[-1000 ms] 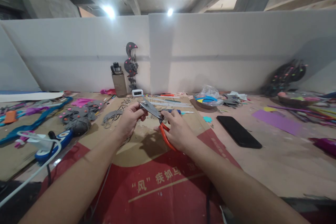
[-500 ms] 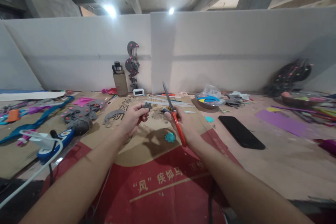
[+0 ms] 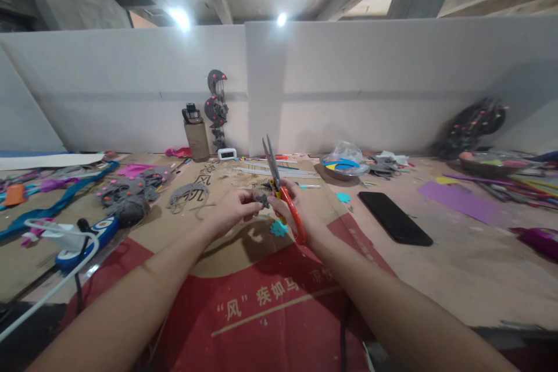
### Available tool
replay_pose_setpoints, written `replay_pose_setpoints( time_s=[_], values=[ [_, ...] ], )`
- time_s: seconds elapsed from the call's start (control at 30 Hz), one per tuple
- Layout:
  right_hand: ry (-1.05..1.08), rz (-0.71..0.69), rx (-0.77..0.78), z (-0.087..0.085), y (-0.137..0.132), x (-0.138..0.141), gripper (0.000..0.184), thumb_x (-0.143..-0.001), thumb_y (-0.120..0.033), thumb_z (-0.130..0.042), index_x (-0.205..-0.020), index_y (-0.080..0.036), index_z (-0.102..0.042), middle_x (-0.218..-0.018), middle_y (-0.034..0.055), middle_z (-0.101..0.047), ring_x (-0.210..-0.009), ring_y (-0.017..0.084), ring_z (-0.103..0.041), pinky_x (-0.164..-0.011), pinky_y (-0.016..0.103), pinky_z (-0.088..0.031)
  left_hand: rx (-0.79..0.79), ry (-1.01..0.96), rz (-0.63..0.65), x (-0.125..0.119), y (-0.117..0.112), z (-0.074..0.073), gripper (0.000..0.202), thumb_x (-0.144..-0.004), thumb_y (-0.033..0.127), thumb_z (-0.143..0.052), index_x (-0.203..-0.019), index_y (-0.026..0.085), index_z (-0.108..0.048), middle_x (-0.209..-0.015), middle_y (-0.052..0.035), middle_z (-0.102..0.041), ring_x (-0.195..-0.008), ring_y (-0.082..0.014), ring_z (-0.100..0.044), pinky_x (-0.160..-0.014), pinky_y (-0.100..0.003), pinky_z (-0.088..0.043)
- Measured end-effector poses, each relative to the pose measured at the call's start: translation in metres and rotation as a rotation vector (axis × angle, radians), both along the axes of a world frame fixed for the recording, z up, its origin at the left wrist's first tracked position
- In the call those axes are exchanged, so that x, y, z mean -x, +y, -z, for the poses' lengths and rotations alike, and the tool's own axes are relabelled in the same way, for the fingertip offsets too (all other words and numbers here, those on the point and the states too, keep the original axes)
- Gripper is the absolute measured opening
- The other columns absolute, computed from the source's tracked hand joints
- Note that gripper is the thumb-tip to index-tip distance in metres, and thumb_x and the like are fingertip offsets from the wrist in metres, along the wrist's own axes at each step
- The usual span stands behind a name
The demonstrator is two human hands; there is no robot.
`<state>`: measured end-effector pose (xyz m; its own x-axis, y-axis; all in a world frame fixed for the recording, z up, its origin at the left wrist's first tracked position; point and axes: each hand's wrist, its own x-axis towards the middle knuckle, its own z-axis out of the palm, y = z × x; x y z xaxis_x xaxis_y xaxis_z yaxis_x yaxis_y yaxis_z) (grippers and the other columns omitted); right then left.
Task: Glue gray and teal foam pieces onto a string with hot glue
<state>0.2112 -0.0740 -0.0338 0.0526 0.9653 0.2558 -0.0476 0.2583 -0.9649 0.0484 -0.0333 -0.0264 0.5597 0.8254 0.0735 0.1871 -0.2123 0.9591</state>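
Note:
Between thumb and fingers, my left hand [image 3: 238, 209] pinches a small dark grey felt-like piece [image 3: 263, 200]. My right hand [image 3: 299, 200] grips a pair of scissors [image 3: 293, 215] with red-orange handles, its blades pointing up and away from me. The right fingertips are close to the grey piece; whether they touch it I cannot tell. Below the hands, a teal scalloped cutout [image 3: 279, 228] lies on the cardboard [image 3: 209, 256], which is printed red with Chinese characters.
To the right lie a black phone [image 3: 394, 218], a second teal cutout [image 3: 343, 197] and a bowl [image 3: 342, 170] of scraps. At left are grey pinned pieces [image 3: 131, 189] and a power strip [image 3: 89, 244]. A bottle [image 3: 197, 136] stands by the white partition [image 3: 349, 75].
My left hand has moved right and slightly down with the grey piece, toward my right hand. The scissors have turned a little and their blades now show apart.

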Motion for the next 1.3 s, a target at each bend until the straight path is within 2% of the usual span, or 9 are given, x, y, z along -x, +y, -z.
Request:
replay_pose_setpoints(
  time_s=[0.13,0.23,0.47,0.67,0.77,0.87,0.97,1.07,1.3],
  values=[
    [0.002,0.02,0.008,0.002,-0.001,0.002,0.047,-0.065,-0.034,-0.067,-0.107,-0.02,-0.05,-0.06,-0.0063,-0.05,-0.048,0.007,-0.043,-0.046,0.02,-0.036,-0.068,0.057,-0.03,-0.001,-0.003,-0.003,0.025,-0.072,0.038,-0.063,-0.066,0.015,-0.057,-0.055,0.003,-0.051,-0.051,-0.0087,-0.044,-0.051,-0.023,-0.031],
    [0.055,-0.003,0.022,0.0,-0.001,0.001,0.046,-0.064,-0.034,-0.067,-0.105,-0.021,-0.05,-0.063,-0.0063,-0.05,-0.048,0.008,-0.044,-0.043,0.02,-0.037,-0.068,-0.008,-0.091,-0.001,-0.003,-0.004,0.025,-0.071,0.039,-0.066,-0.069,0.015,-0.058,-0.055,0.0029,-0.052,-0.051,-0.0082,-0.045,-0.051,-0.022,-0.032],
    [0.122,-0.071,0.001,-0.005,-0.006,0.001,0.041,-0.066,-0.036,-0.067,-0.099,-0.02,-0.049,-0.06,-0.0065,-0.049,-0.05,0.008,-0.046,-0.047,0.021,-0.04,0.238,-0.303,-0.001,-0.005,-0.007,-0.003,0.024,-0.072,0.036,-0.067,-0.073,0.014,-0.057,-0.069,-0.0016,-0.063,-0.051,-0.0074,-0.054,-0.048,-0.02,-0.038],
    [0.101,-0.047,-0.048,-0.005,-0.004,0.002,0.049,-0.067,-0.038,-0.068,-0.108,-0.022,-0.047,-0.066,-0.0064,-0.049,-0.049,0.006,-0.04,-0.049,0.021,-0.038,0.23,-0.418,-0.044,-0.006,-0.006,-0.006,0.023,-0.074,0.035,-0.066,-0.075,0.014,-0.056,-0.065,-0.001,-0.062,-0.053,-0.0089,-0.057,-0.046,-0.018,-0.038],
    [0.037,-0.003,-0.044,-0.005,-0.001,0.001,0.046,-0.07,-0.042,-0.065,-0.108,-0.023,-0.047,-0.063,-0.007,-0.045,-0.049,0.007,-0.038,-0.051,0.021,-0.038,0.17,-0.483,-0.103,-0.003,-0.001,-0.007,0.022,-0.072,0.033,-0.067,-0.076,0.014,-0.056,-0.07,-0.002,-0.064,-0.051,-0.0073,-0.054,-0.046,-0.018,-0.038],
    [-0.076,0.006,-0.035,-0.008,-0.001,0.0,0.043,-0.074,-0.046,-0.061,-0.108,-0.024,-0.047,-0.066,-0.0046,-0.047,-0.059,0.01,-0.047,-0.059,0.023,-0.043,0.154,-0.521,-0.15,-0.001,0.003,-0.008,0.021,-0.07,0.03,-0.069,-0.075,0.014,-0.057,-0.067,-0.001,-0.062,-0.048,-0.0053,-0.049,-0.046,-0.018,-0.037],
    [-0.212,0.0,-0.06,-0.012,-0.006,0.0,0.044,-0.075,-0.045,-0.06,-0.111,-0.023,-0.048,-0.08,0.0003,-0.056,-0.076,0.014,-0.054,-0.071,0.027,-0.046,0.177,-0.551,-0.17,0.0,0.004,-0.008,0.02,-0.068,0.029,-0.07,-0.073,0.014,-0.057,-0.062,0.0008,-0.059,-0.048,-0.005,-0.048,-0.046,-0.017,-0.035],
    [-0.328,-0.047,-0.053,-0.013,-0.01,-0.001,0.044,-0.076,-0.042,-0.06,-0.113,-0.023,-0.048,-0.091,0.0025,-0.059,-0.082,0.016,-0.054,-0.078,0.029,-0.045,0.202,-0.584,-0.182,-0.001,0.003,-0.01,0.02,-0.068,0.027,-0.071,-0.071,0.014,-0.056,-0.06,0.0015,-0.055,-0.05,-0.0049,-0.047,-0.047,-0.017,-0.035],
    [-0.49,-0.141,-0.071,-0.01,-0.01,-0.007,0.039,-0.078,-0.042,-0.059,-0.112,-0.022,-0.054,-0.078,0.001,-0.057,-0.079,0.017,-0.054,-0.078,0.032,-0.043,0.193,-0.651,-0.217,0.004,0.002,-0.019,0.019,-0.065,0.021,-0.069,-0.068,0.014,-0.051,-0.06,0.0013,-0.055,-0.05,-0.0051,-0.046,-0.048,-0.017,-0.035]
  ],
)
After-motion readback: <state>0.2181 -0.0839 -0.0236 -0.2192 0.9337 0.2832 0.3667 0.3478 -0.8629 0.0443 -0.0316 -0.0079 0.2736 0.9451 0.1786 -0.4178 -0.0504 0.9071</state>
